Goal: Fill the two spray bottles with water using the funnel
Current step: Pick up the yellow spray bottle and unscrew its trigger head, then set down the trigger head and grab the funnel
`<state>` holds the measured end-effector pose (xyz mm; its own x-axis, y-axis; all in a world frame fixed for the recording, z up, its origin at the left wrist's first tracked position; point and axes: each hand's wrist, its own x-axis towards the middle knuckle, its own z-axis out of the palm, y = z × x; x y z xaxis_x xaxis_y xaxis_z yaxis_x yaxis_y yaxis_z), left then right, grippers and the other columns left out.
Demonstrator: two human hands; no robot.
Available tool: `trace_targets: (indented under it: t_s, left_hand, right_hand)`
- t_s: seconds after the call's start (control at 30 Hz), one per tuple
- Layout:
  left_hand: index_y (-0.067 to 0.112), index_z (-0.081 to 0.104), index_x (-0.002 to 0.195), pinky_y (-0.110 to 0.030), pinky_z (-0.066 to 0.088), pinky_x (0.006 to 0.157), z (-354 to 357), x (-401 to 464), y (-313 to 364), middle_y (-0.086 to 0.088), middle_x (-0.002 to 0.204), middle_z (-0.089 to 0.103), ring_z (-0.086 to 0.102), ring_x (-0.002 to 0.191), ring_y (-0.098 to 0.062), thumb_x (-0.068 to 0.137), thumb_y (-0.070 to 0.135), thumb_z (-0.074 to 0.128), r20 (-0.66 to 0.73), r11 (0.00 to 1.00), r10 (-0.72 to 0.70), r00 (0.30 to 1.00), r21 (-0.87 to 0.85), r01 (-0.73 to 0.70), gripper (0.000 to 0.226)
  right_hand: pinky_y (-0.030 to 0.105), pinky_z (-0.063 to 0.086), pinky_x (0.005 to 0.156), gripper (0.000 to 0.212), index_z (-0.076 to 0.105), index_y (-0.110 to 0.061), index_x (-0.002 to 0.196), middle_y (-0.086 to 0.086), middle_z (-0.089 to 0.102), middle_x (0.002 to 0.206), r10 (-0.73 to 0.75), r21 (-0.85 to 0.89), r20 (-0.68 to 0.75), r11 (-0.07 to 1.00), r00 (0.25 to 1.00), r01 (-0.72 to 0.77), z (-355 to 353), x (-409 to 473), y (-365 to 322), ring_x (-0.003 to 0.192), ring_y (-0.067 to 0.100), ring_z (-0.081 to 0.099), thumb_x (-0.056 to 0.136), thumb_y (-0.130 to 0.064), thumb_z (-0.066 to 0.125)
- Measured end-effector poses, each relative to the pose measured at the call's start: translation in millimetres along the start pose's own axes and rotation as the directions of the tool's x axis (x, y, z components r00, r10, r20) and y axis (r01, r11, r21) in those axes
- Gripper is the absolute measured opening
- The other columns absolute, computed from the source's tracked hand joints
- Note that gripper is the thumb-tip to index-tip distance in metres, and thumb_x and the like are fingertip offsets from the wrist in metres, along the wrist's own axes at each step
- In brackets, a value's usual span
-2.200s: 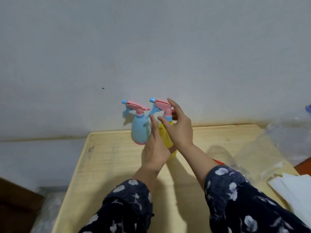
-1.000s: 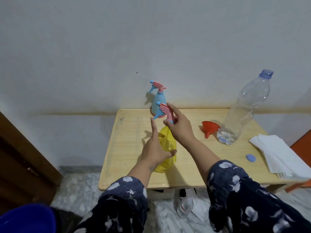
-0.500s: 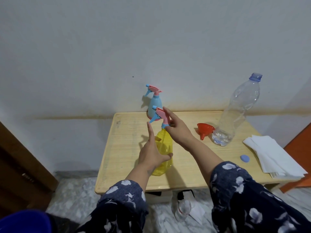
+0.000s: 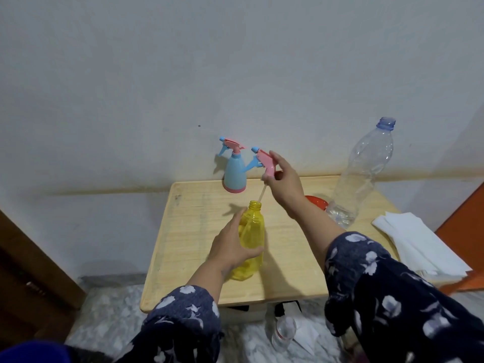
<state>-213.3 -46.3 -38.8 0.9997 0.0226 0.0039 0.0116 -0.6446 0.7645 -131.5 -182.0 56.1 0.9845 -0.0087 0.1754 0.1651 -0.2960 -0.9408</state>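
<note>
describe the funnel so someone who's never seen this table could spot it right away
Start at the wooden table against the wall and find the tall clear water bottle near its back right. The funnel sits just left of that bottle's base, partly hidden behind the right hand's wrist. It is the only red-orange thing on the tabletop, unlike the yellow and blue spray bottles.

I see bare counter on the left of the frame, wide enough for a hand to pass. At centre the yellow bottle stands in my left hand. The blue spray bottle blocks the far edge. On the right, the funnel, clear water bottle and white tissues crowd the way.
</note>
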Motion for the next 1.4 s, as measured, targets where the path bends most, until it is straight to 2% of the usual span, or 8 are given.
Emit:
trace_targets:
  t_s: [0.1, 0.27, 0.47, 0.63, 0.77, 0.9, 1.07, 1.4]
  left_hand:
    - [0.048, 0.024, 0.138, -0.036, 0.049, 0.092, -3.4, 5.6, -6.3, 0.012, 0.133, 0.053, 0.053, 0.12, -0.015, 0.062, 0.044, 0.086, -0.009, 1.0, -0.011, 1.0, -0.009, 0.011, 0.098]
    - [0.039, 0.026, 0.143, -0.029, 0.045, 0.083, -19.2, 16.2, -16.2, 0.009, 0.134, 0.052, 0.052, 0.118, -0.017, 0.066, 0.04, 0.085, -0.069, 0.997, -0.036, 0.997, 0.066, 0.04, 0.097]
    - [0.04, 0.028, 0.141, -0.037, 0.05, 0.086, -37.8, 31.2, -26.9, 0.008, 0.132, 0.053, 0.055, 0.113, -0.019, 0.065, 0.039, 0.086, -0.11, 0.988, -0.064, 0.992, 0.134, 0.079, 0.096]
    - [0.039, 0.028, 0.14, -0.035, 0.049, 0.086, -36.7, 50.6, -24.7, 0.007, 0.129, 0.052, 0.053, 0.112, -0.019, 0.065, 0.04, 0.086, -0.159, 0.993, -0.089, 0.983, 0.068, 0.101, 0.096]
    - [0.038, 0.026, 0.142, -0.037, 0.049, 0.089, -25.5, 69.5, -20.8, 0.007, 0.132, 0.052, 0.052, 0.117, -0.02, 0.065, 0.041, 0.086, -0.159, 0.995, -0.09, 0.983, 0.036, 0.097, 0.098]
    - [0.038, 0.027, 0.141, -0.034, 0.048, 0.087, -13.5, 83.8, -22.5, 0.008, 0.13, 0.052, 0.053, 0.114, -0.019, 0.064, 0.042, 0.087, -0.163, 0.992, -0.116, 0.98, 0.031, 0.122, 0.098]
    - [0.039, 0.027, 0.142, -0.031, 0.046, 0.085, -3.7, 96.2, -24.2, 0.008, 0.128, 0.054, 0.053, 0.113, -0.018, 0.063, 0.042, 0.087, -0.167, 0.992, -0.124, 0.978, 0.017, 0.128, 0.099]
    - [0.041, 0.028, 0.14, -0.032, 0.046, 0.083, 2.5, 116.1, -10.5, 0.01, 0.124, 0.053, 0.052, 0.109, -0.016, 0.063, 0.037, 0.088, -0.165, 0.995, -0.086, 0.983, -0.056, 0.077, 0.098]
  right_hand:
    - [0.018, 0.043, 0.061, 0.062, 0.037, -0.034, 0.143, 0.009, 0.063, 0.104, 0.016, 0.04, -0.079, 0.999, 0.997, -0.013, -9.4, 19.3, -6.3, 0.081, 0.016, 0.056, 0.09, -0.007, 0.054]
    - [0.023, 0.046, 0.07, 0.06, 0.032, -0.028, 0.144, 0.011, 0.062, 0.11, 0.05, 0.071, -0.129, 0.997, 0.99, -0.041, -25.8, 47.2, -19.5, 0.095, 0.024, 0.062, 0.09, -0.009, 0.052]
    - [0.036, 0.05, 0.088, 0.053, 0.032, -0.022, 0.139, 0.007, 0.053, 0.122, 0.161, 0.038, -0.123, 0.987, 0.979, -0.158, -51.6, 78.4, -20.4, 0.104, 0.023, 0.06, 0.091, -0.006, 0.051]
    - [0.042, 0.052, 0.082, 0.059, 0.037, -0.014, 0.138, 0.012, 0.056, 0.116, 0.275, -0.164, -0.049, 0.946, 0.96, -0.28, -56.8, 83.0, 32.8, 0.089, 0.024, 0.059, 0.084, 0.004, 0.053]
    - [0.03, 0.047, 0.062, 0.055, 0.043, -0.012, 0.136, 0.016, 0.061, 0.114, 0.404, -0.307, 0.007, 0.872, 0.915, -0.382, -46.1, 68.6, 94.4, 0.087, 0.026, 0.056, 0.084, 0.003, 0.052]
    - [0.045, 0.05, 0.094, 0.054, 0.04, -0.008, 0.14, 0.018, 0.055, 0.13, 0.486, -0.377, 0.04, 0.816, 0.873, -0.437, -34.8, 66.4, 138.8, 0.112, 0.033, 0.058, 0.088, -0.003, 0.051]
    - [0.041, 0.045, 0.1, 0.055, 0.039, -0.01, 0.141, 0.014, 0.053, 0.134, 0.536, -0.468, 0.045, 0.757, 0.843, -0.457, -24.8, 68.4, 156.5, 0.119, 0.031, 0.054, 0.089, -0.009, 0.055]
    - [0.04, 0.043, 0.097, 0.042, 0.043, -0.021, 0.136, 0.011, 0.047, 0.133, 0.377, -0.624, -0.061, 0.709, 0.924, -0.33, -27.1, 72.2, 152.6, 0.122, 0.031, 0.044, 0.095, -0.024, 0.049]
